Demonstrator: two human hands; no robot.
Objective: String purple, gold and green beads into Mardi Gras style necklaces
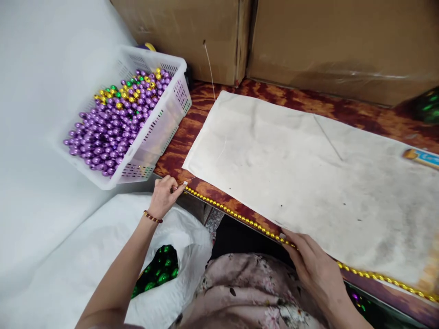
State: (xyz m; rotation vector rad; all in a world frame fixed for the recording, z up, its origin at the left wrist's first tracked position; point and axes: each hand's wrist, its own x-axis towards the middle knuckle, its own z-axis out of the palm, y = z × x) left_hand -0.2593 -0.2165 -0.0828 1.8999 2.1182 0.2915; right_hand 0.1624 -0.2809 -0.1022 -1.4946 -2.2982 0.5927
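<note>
A long strand of gold beads (pixel 236 215) runs along the table's front edge. My left hand (pixel 165 194) is closed in a pinch at the strand's left end, where a thin thread (pixel 189 179) comes out by the fingers. Further right, my right hand (pixel 310 256) grips the same strand between thumb and fingers at the table edge, its fingertips beside the white cloth (pixel 274 160). The strand passes under that hand and shows again to its right. On the cloth lies a thin needle-like rod (pixel 328 138).
At the left stands a white plastic basket (pixel 151 123) of purple, gold and green beads. Below it, a white sack (pixel 99 233) holds green beads (pixel 166 265). Cardboard boxes (pixel 343 41) line the table's back. A blue-and-orange tube-like object (pixel 423 157) lies on the cloth's right.
</note>
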